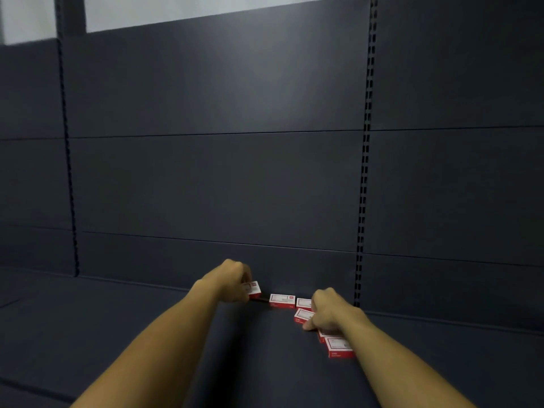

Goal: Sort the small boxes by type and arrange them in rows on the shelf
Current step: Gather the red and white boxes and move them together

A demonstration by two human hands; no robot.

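**Boxes going down along the back of the shelf**

A dark slate-blue shelf [147,334] runs wide under a matching back panel [206,178], with slotted uprights [365,160] standing at either side and a pale strip of wall showing at the top.

The step in hand looks like placing: the left hand [232,279] grips a small red-and-white box [255,289] with curled fingers and holds it low at the back of the shelf, just left of a second box [282,300] that lies flat near the panel. A third box [303,303] sits just right of that one, so a row seems to be forming along the back.

The right hand [326,312] rests over a loose cluster nearer the front, its fingers bent down onto a tilted box [303,315] (whether it pinches that box or merely presses on it I cannot tell). Another box [338,347] lies by the wrist, well out of line.

The next move probably calls for setting the held box square with its neighbours, then feeding the strays in.

All the boxes look alike: white faces with a thin frame, red edges; the print is too blurred to tell types apart.
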